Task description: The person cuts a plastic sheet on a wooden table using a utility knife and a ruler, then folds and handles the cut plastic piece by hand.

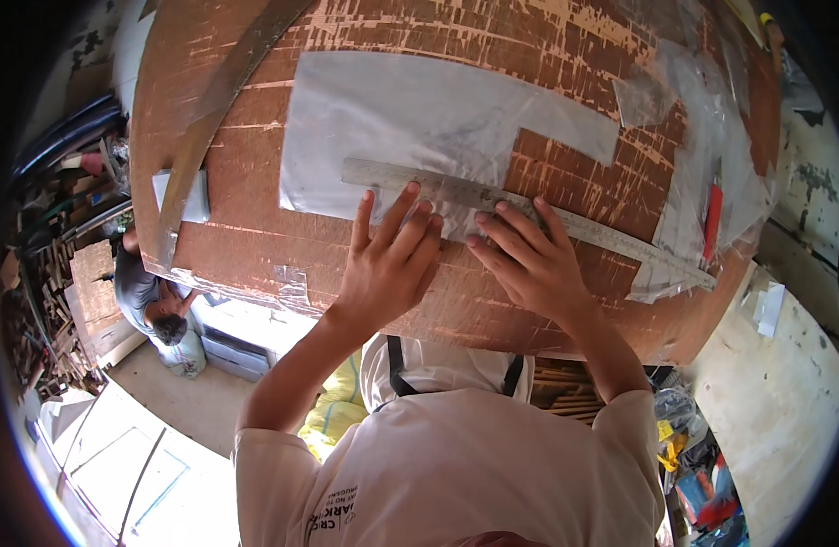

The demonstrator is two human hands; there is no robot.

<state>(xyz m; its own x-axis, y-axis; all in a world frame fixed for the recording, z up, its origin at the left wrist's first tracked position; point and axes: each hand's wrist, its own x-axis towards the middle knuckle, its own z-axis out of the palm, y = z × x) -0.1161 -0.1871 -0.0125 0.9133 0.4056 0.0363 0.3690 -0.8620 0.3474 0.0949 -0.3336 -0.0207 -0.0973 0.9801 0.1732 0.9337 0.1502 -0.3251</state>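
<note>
**Q:** On the worn brown table (547,301), what do the two hands press?

**R:** A long steel ruler (529,211), lying aslant across a thin grey sheet (410,128) cut in a stepped outline. The left hand (387,260) lies flat with fingers spread, tips on the ruler's near edge. The right hand (529,260) is likewise spread, fingertips on the ruler; neither pinches anything.

**Q:** How would ruler and sheet handle?

**R:** The ruler looks stiff and smooth, likely to skate on the glossy sheet unless pressed from above at two well-separated places, as shown. The sheet looks light, limp and easily creased; best held flat rather than lifted by an edge.

**Q:** What lies nearby?

**R:** A red-handled tool (713,221) on clear plastic film (711,155) at right; another person (150,301) crouches beyond the table's left edge.
</note>
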